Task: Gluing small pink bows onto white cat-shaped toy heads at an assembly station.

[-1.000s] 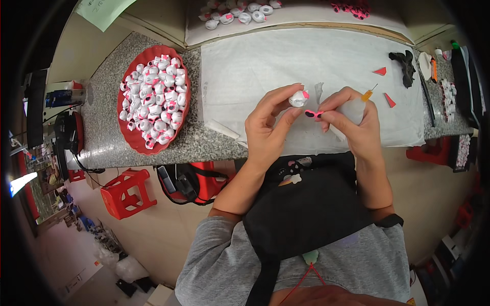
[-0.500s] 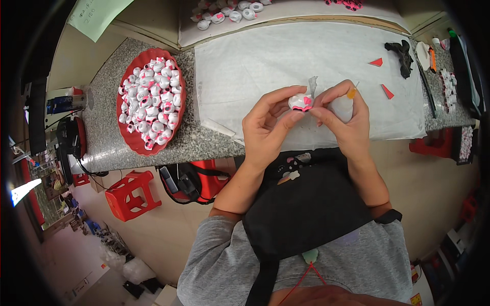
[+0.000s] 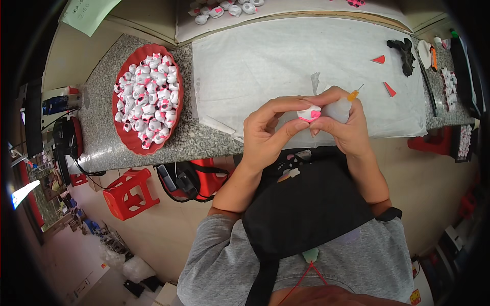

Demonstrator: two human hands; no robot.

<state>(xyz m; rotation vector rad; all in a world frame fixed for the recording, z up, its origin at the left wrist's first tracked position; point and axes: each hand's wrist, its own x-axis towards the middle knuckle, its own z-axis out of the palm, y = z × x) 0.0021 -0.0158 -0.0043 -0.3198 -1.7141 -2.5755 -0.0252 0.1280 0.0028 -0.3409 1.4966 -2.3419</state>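
Note:
Between the fingertips of both hands is a small white figurine head (image 3: pixel 308 113) with pink markings. My left hand (image 3: pixel 268 127) pinches it from the left, thumb below and forefinger above. From the other side, the thumb and fingertips of my right hand (image 3: pixel 347 127) press on it too. Tucked in the right palm is a translucent squeeze bottle (image 3: pixel 338 109) with an orange needle tip (image 3: pixel 353 95) pointing up and right. White paper (image 3: pixel 245 76) covers the worktop behind the hands, and a small grey strip (image 3: pixel 315 81) lies just beyond them.
At left, a red scalloped tray (image 3: pixel 176 115) is heaped with similar white and pink pieces. Two small red pieces (image 3: pixel 378 59) and a crumpled black item (image 3: pixel 404 55) lie on the paper at right. More white pieces (image 3: pixel 235 10) sit on the shelf behind. A red stool (image 3: pixel 131 196) stands below left.
Both hands have drawn closer together and a little lower. My right fingertips now press on the figurine head, which has turned and shifted slightly right.

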